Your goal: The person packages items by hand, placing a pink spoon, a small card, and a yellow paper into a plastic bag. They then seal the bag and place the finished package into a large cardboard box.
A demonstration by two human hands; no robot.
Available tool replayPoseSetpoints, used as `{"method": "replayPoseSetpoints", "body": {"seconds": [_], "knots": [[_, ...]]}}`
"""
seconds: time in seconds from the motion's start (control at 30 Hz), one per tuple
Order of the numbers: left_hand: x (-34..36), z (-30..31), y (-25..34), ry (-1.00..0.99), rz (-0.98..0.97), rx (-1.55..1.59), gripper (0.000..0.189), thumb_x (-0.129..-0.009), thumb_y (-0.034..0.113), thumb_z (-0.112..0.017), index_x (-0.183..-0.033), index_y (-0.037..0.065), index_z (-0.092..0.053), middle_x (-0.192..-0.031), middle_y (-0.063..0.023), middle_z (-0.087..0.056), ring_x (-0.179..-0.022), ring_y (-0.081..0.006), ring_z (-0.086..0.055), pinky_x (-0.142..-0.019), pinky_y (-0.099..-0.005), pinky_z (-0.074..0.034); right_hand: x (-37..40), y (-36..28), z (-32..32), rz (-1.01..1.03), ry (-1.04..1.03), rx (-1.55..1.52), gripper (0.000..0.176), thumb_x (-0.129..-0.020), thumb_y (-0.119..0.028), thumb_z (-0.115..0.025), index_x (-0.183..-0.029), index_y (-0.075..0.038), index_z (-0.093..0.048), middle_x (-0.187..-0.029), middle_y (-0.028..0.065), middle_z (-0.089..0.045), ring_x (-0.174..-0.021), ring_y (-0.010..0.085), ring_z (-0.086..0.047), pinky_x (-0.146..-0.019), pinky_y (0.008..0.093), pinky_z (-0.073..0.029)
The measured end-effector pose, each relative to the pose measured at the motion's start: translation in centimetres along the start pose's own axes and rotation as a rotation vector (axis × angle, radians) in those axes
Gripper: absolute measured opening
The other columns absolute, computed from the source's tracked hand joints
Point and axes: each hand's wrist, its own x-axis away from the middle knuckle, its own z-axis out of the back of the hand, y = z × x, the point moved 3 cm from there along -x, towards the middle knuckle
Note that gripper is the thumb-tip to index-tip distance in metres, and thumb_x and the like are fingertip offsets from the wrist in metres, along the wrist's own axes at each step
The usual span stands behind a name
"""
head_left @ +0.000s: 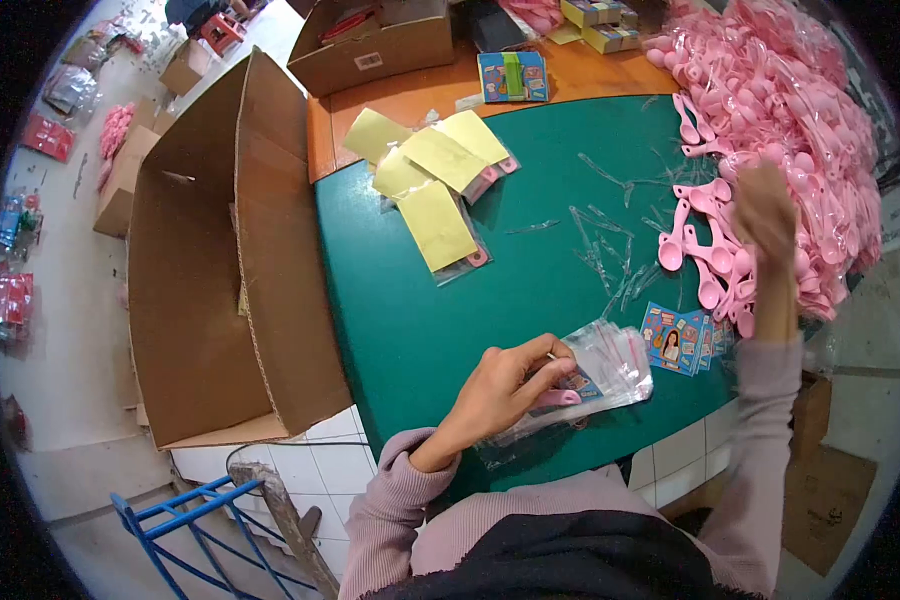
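My left hand (510,385) is closed in a pinch at the near end of a stack of clear plastic bags (620,372). Under its fingertips show the handle of a pink spoon (558,398) and part of a blue printed card. Beside the bags lies a fan of blue picture cards (673,340). My right hand (766,205) is blurred by motion at the edge of the heap of wrapped pink spoons (770,85), its fingers not readable. Loose pink spoons (710,255) are spread just left of it.
Yellow-backed packed bags (438,232) lie at the table's far left. Torn plastic strips (610,245) litter the green tabletop (400,325). An open cardboard box (295,260) stands against its left side. Bundled cards (513,77) and another box (370,55) are at the back.
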Motion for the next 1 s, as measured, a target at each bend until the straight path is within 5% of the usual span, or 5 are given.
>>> {"method": "replayPoseSetpoints", "body": {"seconds": [0.07, 0.53, 0.63, 0.87, 1.0], "knots": [[-0.1, -0.4, -0.6, 0.051, -0.056, 0.048, 0.018, -0.088, 0.018, -0.053, -0.09, 0.001, -0.057, -0.073, -0.0092, -0.064, -0.063, -0.0106, -0.058, -0.058, -0.0251, -0.045, -1.7, -5.4, 4.2, 0.578, 0.252, 0.145, 0.034, -0.08, -0.006, -0.052, -0.114, -0.003, -0.049, -0.081, 0.0063, -0.06, -0.069, 0.0167, -0.059, -0.062, 0.0271, -0.046], [-0.3, -0.1, -0.8, 0.137, -0.11, 0.002, 0.022, -0.088, 0.024, -0.053, -0.09, 0.002, -0.057, -0.057, -0.0084, -0.052, -0.045, -0.011, -0.042, -0.045, -0.0274, -0.034, 7.3, -16.9, 13.6, 0.641, -0.593, -1.204, 0.018, -0.078, -0.016, -0.061, -0.084, 0.0, -0.061, -0.082, 0.0126, -0.062, -0.076, 0.0209, -0.061, -0.064, 0.0296, -0.047], [-0.2, -0.1, -0.7, 0.062, 0.002, 0.026, 0.019, -0.089, 0.017, -0.05, -0.09, -0.001, -0.057, -0.078, -0.0072, -0.064, -0.069, -0.0092, -0.057, -0.063, -0.025, -0.046, 5.1, -12.6, 12.7, 1.354, -0.65, -1.404, 0.031, -0.077, -0.012, -0.061, -0.106, -0.003, -0.057, -0.088, 0.011, -0.062, -0.081, 0.0238, -0.06, -0.07, 0.0311, -0.048], [-0.3, 0.1, -0.7, 0.065, -0.031, 0.028, 0.02, -0.09, 0.018, -0.05, -0.09, -0.001, -0.057, -0.079, -0.008, -0.064, -0.071, -0.0091, -0.058, -0.064, -0.0249, -0.046, 1.4, -5.9, 13.2, 0.07, 0.133, -0.999, 0.024, -0.078, -0.017, -0.056, -0.097, -0.004, -0.062, -0.088, 0.0095, -0.063, -0.084, 0.0213, -0.059, -0.083, 0.029, -0.042], [-0.3, 0.1, -0.7, 0.055, -0.027, 0.001, 0.021, -0.09, 0.019, -0.05, -0.09, 0.0, -0.057, -0.077, -0.0075, -0.064, -0.069, -0.0091, -0.058, -0.062, -0.0249, -0.046, 2.7, -9.1, 12.6, 0.218, 0.141, -0.833, 0.019, -0.074, -0.013, -0.063, -0.09, -0.004, -0.064, -0.086, 0.0105, -0.062, -0.083, 0.0242, -0.059, -0.079, 0.0316, -0.043]]}}
